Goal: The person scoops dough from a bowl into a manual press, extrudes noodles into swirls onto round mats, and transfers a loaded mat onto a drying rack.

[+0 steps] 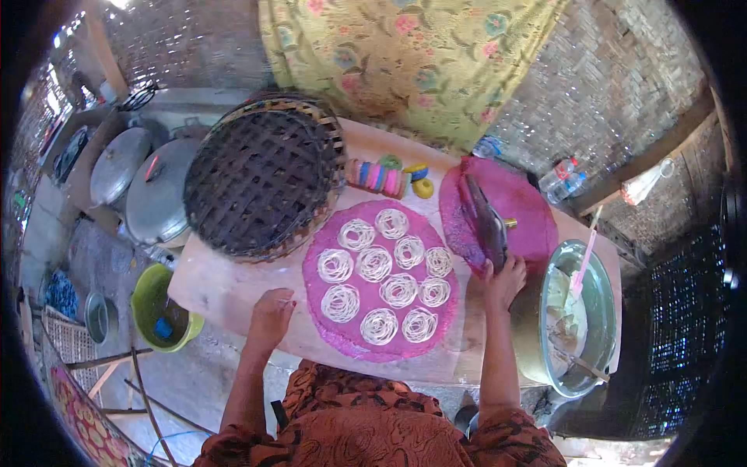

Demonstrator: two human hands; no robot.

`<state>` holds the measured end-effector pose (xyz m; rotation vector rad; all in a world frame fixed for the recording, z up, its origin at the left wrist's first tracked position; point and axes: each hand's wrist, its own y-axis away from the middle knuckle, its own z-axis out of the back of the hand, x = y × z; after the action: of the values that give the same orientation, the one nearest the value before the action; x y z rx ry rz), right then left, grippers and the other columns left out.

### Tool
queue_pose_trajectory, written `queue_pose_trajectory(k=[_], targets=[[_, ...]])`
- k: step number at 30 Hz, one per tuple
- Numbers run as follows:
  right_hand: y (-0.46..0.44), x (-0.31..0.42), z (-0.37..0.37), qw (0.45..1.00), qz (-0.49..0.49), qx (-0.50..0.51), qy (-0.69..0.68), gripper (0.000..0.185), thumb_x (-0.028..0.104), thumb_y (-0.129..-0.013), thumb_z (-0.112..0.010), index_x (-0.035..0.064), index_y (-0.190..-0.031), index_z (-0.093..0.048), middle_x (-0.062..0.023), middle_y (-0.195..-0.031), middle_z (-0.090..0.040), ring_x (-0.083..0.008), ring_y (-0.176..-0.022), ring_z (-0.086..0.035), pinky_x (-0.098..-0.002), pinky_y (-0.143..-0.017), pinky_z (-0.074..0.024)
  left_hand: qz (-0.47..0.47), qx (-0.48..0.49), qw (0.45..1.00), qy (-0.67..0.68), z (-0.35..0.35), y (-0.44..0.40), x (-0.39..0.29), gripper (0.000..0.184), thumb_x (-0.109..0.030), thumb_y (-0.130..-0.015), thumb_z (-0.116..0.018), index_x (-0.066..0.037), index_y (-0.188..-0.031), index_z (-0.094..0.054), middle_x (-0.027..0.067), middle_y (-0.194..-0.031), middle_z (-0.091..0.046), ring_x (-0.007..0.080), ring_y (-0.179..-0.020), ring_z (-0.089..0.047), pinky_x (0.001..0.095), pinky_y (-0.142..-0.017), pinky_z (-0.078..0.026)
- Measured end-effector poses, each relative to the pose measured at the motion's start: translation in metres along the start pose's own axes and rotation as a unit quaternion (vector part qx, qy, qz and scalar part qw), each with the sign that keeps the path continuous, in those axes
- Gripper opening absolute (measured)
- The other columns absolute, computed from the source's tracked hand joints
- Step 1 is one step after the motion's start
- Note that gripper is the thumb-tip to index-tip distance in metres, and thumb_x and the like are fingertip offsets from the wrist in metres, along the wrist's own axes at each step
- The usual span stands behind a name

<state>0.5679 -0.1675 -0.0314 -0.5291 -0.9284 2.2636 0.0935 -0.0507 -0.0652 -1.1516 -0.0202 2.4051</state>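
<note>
Grip of the right hand (pixel 506 282) narrow, holding the near end of a long, dark, smooth tool (pixel 486 222) over a magenta sheet (pixel 537 226).
Left hand (pixel 271 317) has bent fingers above the pale wooden bench (pixel 226 284); whether it holds anything, I cannot tell. Between the hands, eleven stringy off-white coils (pixel 373 263) lie on a round pink mat (pixel 319 313).

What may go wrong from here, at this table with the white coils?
The white coils lie close together on the pink sheet, so wet strands might join if bumped.
The green tub stands near the table's right end; a knock might tip it.
The pink-handled tool sticks out above its rim and could catch a sleeve.
</note>
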Motion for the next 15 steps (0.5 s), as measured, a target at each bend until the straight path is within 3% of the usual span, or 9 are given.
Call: queue_pose_trajectory(k=[2, 3, 5, 7, 9, 11, 15], targets=[[0.020, 0.014, 0.009, 0.964, 0.003, 0.198, -0.175, 0.034, 0.027, -0.082, -0.064, -0.0015, -0.100, -0.062, -0.0223, -0.092, -0.063, -0.0387, -0.093, -0.059, -0.0459, -0.083, -0.0466, 0.014, -0.020, 1.000, 0.005, -0.002, 0.000, 0.000, 0.019, -0.010, -0.082, -0.062, -0.002, -0.099, -0.064, 0.0199, -0.099, -0.062, 0.0360, -0.090, -0.060, 0.0428, -0.081, -0.049], [0.030, 0.021, 0.008, 0.962, 0.012, 0.202, -0.185, 0.034, 0.027, -0.082, -0.064, -0.0015, -0.100, -0.062, -0.0223, -0.092, -0.063, -0.0387, -0.093, -0.059, -0.0459, -0.083, -0.0466, 0.019, -0.034, 0.999, 0.016, -0.004, -0.001, -0.003, 0.018, -0.010, -0.081, -0.062, -0.003, -0.097, -0.065, 0.0200, -0.097, -0.062, 0.0362, -0.089, -0.060, 0.0429, -0.080, -0.049], [0.047, 0.034, -0.001, 0.884, -0.093, 0.338, -0.308, 0.027, 0.021, -0.082, -0.062, -0.0039, -0.092, -0.064, -0.0213, -0.090, -0.063, -0.0387, -0.093, -0.058, -0.0459, -0.082, -0.0462, 0.052, -0.039, 0.998, -0.004, -0.011, -0.004, -0.006, 0.016, -0.010, -0.081, -0.062, -0.004, -0.095, -0.066, 0.0193, -0.094, -0.062, 0.0361, -0.088, -0.060, 0.0431, -0.079, -0.049], [0.058, 0.040, -0.020, 0.893, -0.101, 0.321, -0.299, 0.026, 0.021, -0.083, -0.062, -0.0044, -0.090, -0.065, -0.0216, -0.088, -0.064, -0.0383, -0.089, -0.059, -0.0449, -0.080, -0.0466, 0.078, -0.042, 0.996, -0.019, -0.011, -0.010, -0.010, 0.015, -0.010, -0.080, -0.062, -0.005, -0.094, -0.067, 0.0187, -0.091, -0.063, 0.0360, -0.088, -0.060, 0.0432, -0.079, -0.049], [0.061, 0.044, -0.021, 0.902, -0.113, 0.302, -0.286, 0.026, 0.021, -0.083, -0.061, -0.0049, -0.088, -0.065, -0.0219, -0.086, -0.064, -0.0379, -0.085, -0.061, -0.0438, -0.079, -0.0469, 0.044, 0.016, 0.995, -0.091, -0.009, -0.012, -0.017, 0.013, -0.011, -0.079, -0.062, -0.007, -0.089, -0.069, 0.0154, -0.088, -0.064, 0.0340, -0.088, -0.061, 0.0427, -0.079, -0.049], [0.053, 0.050, -0.008, 0.837, -0.178, 0.356, -0.375, 0.027, 0.022, -0.083, -0.062, -0.0047, -0.089, -0.065, -0.0230, -0.083, -0.065, -0.0369, -0.077, -0.063, -0.0418, -0.074, -0.0478, 0.082, 0.011, 0.991, -0.103, -0.011, -0.008, -0.033, 0.012, -0.011, -0.077, -0.063, -0.007, -0.086, -0.070, 0.0161, -0.092, -0.062, 0.0345, -0.091, -0.060, 0.0423, -0.081, -0.048], [0.047, 0.040, -0.023, 0.841, -0.164, 0.365, -0.365, 0.029, 0.023, -0.083, -0.064, -0.0054, -0.090, -0.066, -0.0182, -0.078, -0.067, -0.0304, -0.071, -0.063, -0.0386, -0.068, -0.0483, 0.139, 0.030, 0.980, -0.142, -0.016, -0.002, -0.046, 0.015, -0.018, -0.080, -0.061, -0.008, -0.088, -0.069, 0.0142, -0.094, -0.064, 0.0345, -0.091, -0.061, 0.0429, -0.081, -0.048]])
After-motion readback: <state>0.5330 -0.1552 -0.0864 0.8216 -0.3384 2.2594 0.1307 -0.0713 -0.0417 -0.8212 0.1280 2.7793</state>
